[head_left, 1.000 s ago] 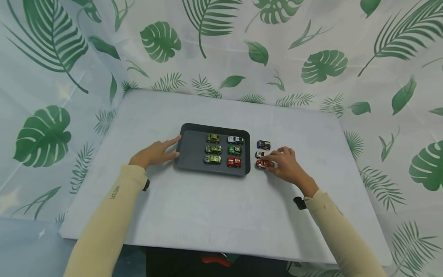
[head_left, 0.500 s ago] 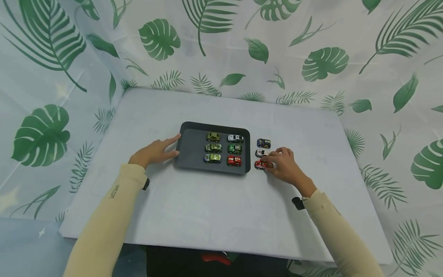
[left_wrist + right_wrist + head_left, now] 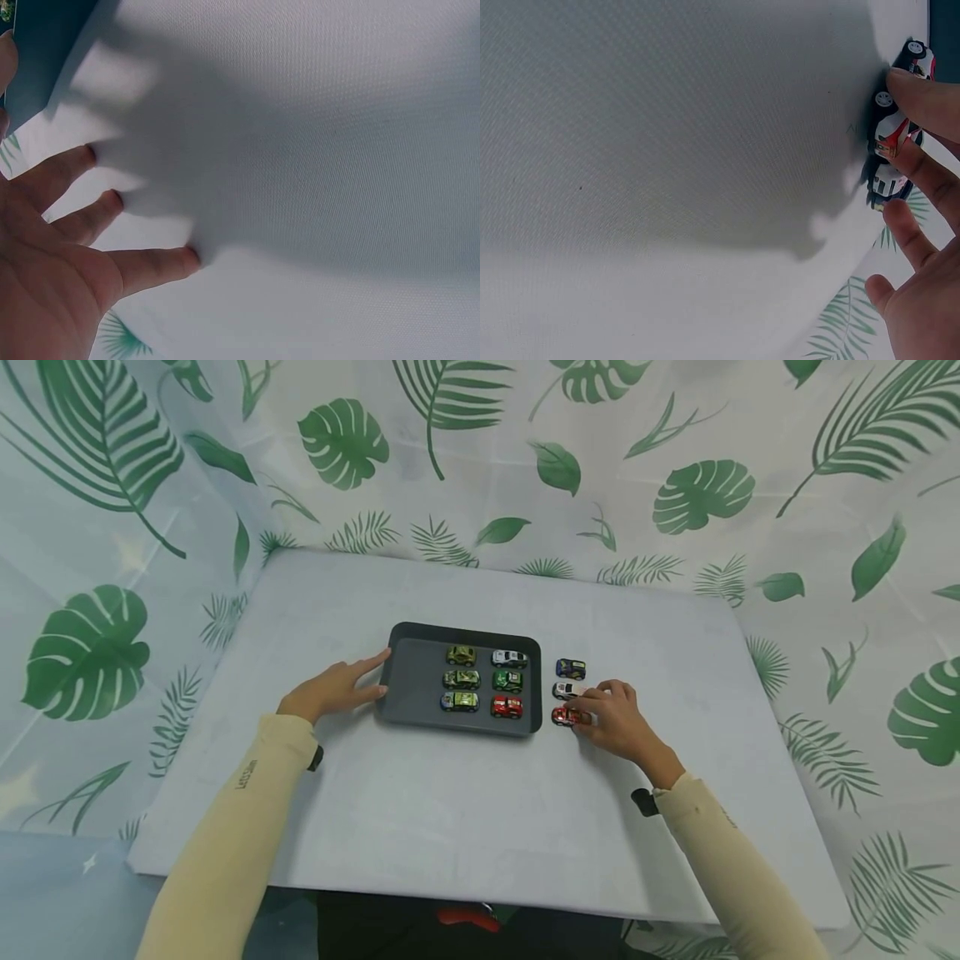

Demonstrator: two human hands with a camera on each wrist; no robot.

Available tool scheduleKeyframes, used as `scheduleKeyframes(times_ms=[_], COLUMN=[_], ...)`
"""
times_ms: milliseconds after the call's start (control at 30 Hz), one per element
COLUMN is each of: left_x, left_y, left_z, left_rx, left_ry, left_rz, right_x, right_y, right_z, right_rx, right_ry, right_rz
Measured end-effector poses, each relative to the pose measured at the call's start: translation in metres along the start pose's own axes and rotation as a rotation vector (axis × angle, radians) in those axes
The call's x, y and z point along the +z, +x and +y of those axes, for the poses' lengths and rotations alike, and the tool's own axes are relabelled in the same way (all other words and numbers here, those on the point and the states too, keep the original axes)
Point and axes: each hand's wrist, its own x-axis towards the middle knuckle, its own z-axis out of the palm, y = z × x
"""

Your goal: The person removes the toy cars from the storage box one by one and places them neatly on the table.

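Small red toy car [image 3: 566,717] with white markings, pinched in right hand [image 3: 617,722] beside dark tray [image 3: 415,681]. Left hand [image 3: 330,691] flat, fingers straight against tray edge. Unchanged from a second ago.

A pale grey desk [image 3: 465,810] fills the middle of the head view, its surface matte and evenly lit. Behind and on both sides hangs a white backdrop [image 3: 480,468] printed with green tropical leaves and fern fronds, draping down past the desk's edges.
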Motion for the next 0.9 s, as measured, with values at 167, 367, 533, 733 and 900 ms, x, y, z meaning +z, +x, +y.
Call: scheduleKeyframes(times_ms=[167,367,533,733,900], left_x=[0.0,0.0,0.0,0.0,0.0], left_y=[-0.001,0.0,0.0,0.0,0.0], left_z=[0.001,0.002,0.001,-0.001,-0.002], left_rx=[-0.002,-0.01,-0.007,0.004,0.014], left_ry=[-0.002,-0.002,0.002,-0.011,-0.016], left_rz=[-0.003,0.0,0.002,0.003,0.003], right_x=[-0.001,-0.004,-0.009,-0.017,-0.028], right_y=[0.0,-0.002,-0.002,0.001,0.007], right_z=[-0.001,-0.001,0.0,0.002,0.0], right_rx=[0.012,0.008,-0.03,-0.041,-0.001], right_ry=[-0.002,0.013,0.078,0.151,0.181], right_rz=[-0.01,0.004,0.058,0.1,0.07])
